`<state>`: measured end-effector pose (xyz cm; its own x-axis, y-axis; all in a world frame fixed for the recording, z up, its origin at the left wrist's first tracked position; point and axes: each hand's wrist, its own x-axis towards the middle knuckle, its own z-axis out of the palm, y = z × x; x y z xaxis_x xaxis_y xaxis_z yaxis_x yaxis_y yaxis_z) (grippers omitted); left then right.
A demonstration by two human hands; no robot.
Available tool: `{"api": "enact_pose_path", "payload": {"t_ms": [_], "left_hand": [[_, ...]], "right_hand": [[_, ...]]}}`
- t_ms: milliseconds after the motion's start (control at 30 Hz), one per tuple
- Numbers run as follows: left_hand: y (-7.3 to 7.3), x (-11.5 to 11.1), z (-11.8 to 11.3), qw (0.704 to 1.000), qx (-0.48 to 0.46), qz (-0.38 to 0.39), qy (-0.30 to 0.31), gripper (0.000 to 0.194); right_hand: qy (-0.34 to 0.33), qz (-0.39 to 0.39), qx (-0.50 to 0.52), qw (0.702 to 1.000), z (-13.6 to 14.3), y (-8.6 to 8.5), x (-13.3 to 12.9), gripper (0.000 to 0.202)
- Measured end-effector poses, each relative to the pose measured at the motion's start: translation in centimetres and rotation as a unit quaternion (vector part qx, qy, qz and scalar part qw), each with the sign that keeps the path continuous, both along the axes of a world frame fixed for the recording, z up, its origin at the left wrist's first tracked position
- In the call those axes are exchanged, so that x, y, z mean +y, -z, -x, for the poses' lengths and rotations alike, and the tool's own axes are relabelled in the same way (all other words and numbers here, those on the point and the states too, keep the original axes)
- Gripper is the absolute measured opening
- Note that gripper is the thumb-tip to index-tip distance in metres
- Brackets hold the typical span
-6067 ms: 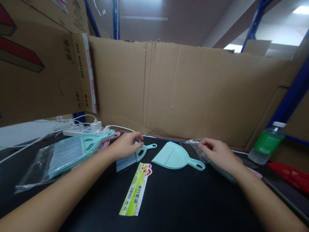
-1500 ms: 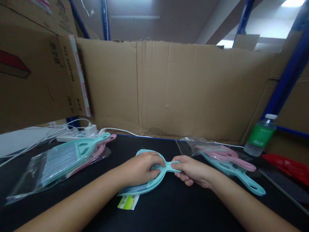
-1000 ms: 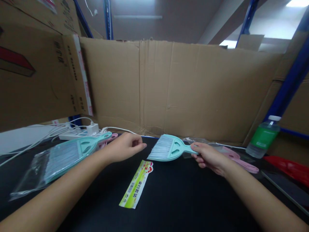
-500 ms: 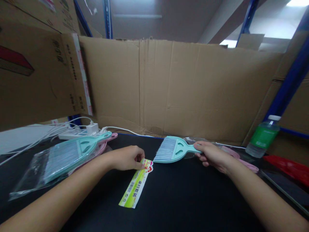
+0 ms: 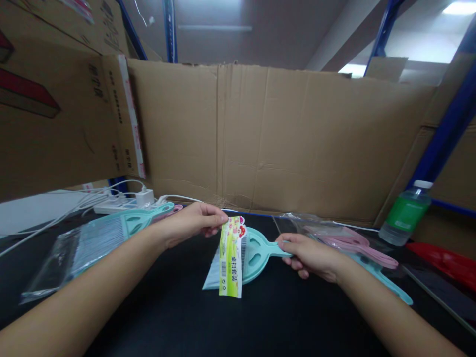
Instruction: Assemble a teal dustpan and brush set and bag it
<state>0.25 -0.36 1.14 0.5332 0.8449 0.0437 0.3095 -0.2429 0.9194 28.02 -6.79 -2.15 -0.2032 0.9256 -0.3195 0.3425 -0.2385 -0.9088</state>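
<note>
Left of the bottle (image 5: 405, 218), your hands are apart, with your right hand (image 5: 307, 255) gripping the brush (image 5: 266, 252) by its handle to keep it steady, while your left hand (image 5: 195, 223) pinches the card (image 5: 230, 263) over the bristles.

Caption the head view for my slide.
Left hand holds a printed card over the teal brush and dustpan, gripped by the right hand.

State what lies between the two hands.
A yellow-green label card and a mint brush, between left hand and right hand, in the head view.
</note>
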Motion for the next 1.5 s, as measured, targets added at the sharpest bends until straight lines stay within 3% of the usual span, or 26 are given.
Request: {"api": "enact_pose_path", "payload": {"t_ms": [167,400,733,867,1033,1167,1267,1367,1433,1500], "left_hand": [[1.1,1.2,0.3,0.998,0.059,0.014,-0.013,0.039],[2.3,2.2,0.6,0.99,0.141,0.013,-0.03,0.04],[2.5,0.7,-1.0,0.985,0.144,0.072,-0.058,0.041],[3.0,0.7,-1.0,0.972,0.224,0.014,-0.076,0.04],[2.1,0.5,-0.8,0.947,0.286,-0.06,-0.131,0.037],[1.5,1.0,-0.3,0.917,0.291,-0.204,-0.183,0.034],[1.3,1.4,0.1,0.897,0.284,-0.262,-0.215,0.034],[1.1,1.1,0.1,0.897,0.246,-0.289,-0.225,0.033],[0.8,0.5,-0.2,0.899,0.221,-0.304,-0.224,0.032],[0.6,-0.1,-0.6,0.901,0.214,-0.31,-0.218,0.032]], "right_hand": [[-0.071,0.017,-0.028,0.997,1.0,0.7,-0.2,0.019],[-0.069,0.013,-0.04,0.997,0.9,0.5,-0.2,0.015],[-0.058,0.015,-0.04,0.997,0.8,0.7,-0.1,0.014],[-0.057,0.009,-0.051,0.997,0.7,0.6,0.0,0.013],[-0.048,0.003,-0.091,0.995,0.9,0.6,0.0,0.014],[-0.041,-0.024,-0.158,0.986,0.4,-0.2,-0.2,0.021],[0.001,-0.136,-0.243,0.961,-1.6,-1.9,-0.3,0.029],[0.125,-0.268,-0.315,0.902,-4.4,-3.8,-0.2,0.032],[0.203,-0.266,-0.365,0.869,-5.8,-4.5,-0.1,0.027],[0.231,-0.193,-0.364,0.881,-6.2,-4.5,0.1,0.026]]}}
